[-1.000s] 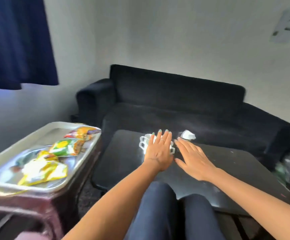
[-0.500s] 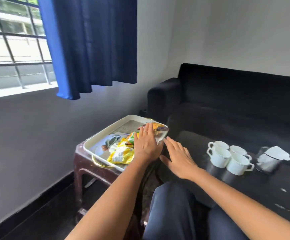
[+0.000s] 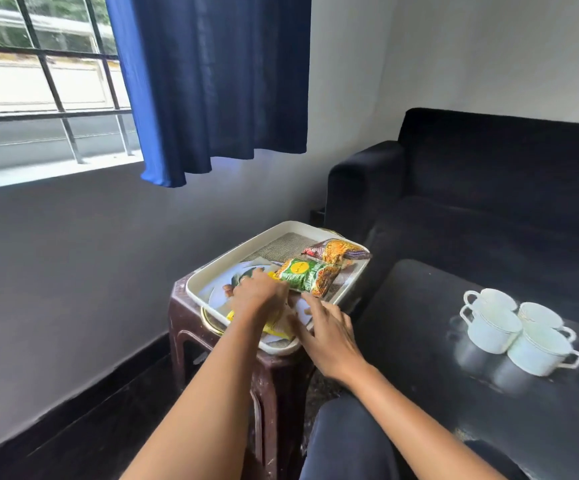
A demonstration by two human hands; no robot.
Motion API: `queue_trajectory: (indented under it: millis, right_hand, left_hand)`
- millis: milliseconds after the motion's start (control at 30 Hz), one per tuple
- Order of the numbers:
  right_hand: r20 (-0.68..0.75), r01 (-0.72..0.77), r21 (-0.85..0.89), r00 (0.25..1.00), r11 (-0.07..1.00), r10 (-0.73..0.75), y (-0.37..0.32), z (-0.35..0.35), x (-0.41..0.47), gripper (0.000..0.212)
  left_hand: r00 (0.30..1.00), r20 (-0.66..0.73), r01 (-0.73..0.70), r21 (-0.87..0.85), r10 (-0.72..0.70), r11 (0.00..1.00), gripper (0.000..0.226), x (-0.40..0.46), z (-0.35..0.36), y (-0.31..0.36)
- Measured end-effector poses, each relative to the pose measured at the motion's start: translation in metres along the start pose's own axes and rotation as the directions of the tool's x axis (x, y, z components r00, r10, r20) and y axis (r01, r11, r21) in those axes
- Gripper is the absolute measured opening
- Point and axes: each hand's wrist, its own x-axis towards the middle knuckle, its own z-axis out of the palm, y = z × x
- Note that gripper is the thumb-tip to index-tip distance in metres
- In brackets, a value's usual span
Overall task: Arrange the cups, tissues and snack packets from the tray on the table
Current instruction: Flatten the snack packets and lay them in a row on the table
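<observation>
The yellow snack packet [image 3: 274, 328] lies at the near end of the white tray [image 3: 246, 252], directly under the left hand [image 3: 259, 296]; that hand is down on it with fingers curled, though whether they have closed round the packet or only press it I cannot tell; the packet's long axis seems to run along the tray, toward the person, but most of it is covered. The right hand [image 3: 329, 336] hangs just beside it at the tray's near right rim, fingers spread and holding nothing, so the left is the nearer of the two and the right looks set to help. Farther along the tray lie a green snack packet [image 3: 307, 276], slanted across it and just beyond the left hand's fingertips, and an orange snack packet [image 3: 338, 250] against the far right rim; all three are in the tray. The tray rests on a brown stool [image 3: 274, 375]. To the right is the dark surface [image 3: 419, 313], the place the packets should go; four white cups [image 3: 520, 332] stand clustered there, touching; something pale at the right edge may be the tissues, too cut off to say.
</observation>
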Motion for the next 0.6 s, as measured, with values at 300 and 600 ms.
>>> queue_trajectory:
  millis: [300, 600]
  right_hand:
    - [-0.024, 0.028, 0.073, 0.999, 0.997, -0.027, -0.007, 0.005, -0.001, 0.047]
    - [-0.023, 0.015, 0.265, 1.0, 0.964, -0.009, -0.009, 0.0, -0.004, 0.048]
  left_hand:
    - [0.994, -0.01, 0.106, 0.024, -0.105, 0.994, 0.064, 0.003, -0.004, -0.005]
    - [0.991, -0.131, 0.027, -0.004, -0.027, 1.0, 0.043, -0.008, -0.018, 0.007]
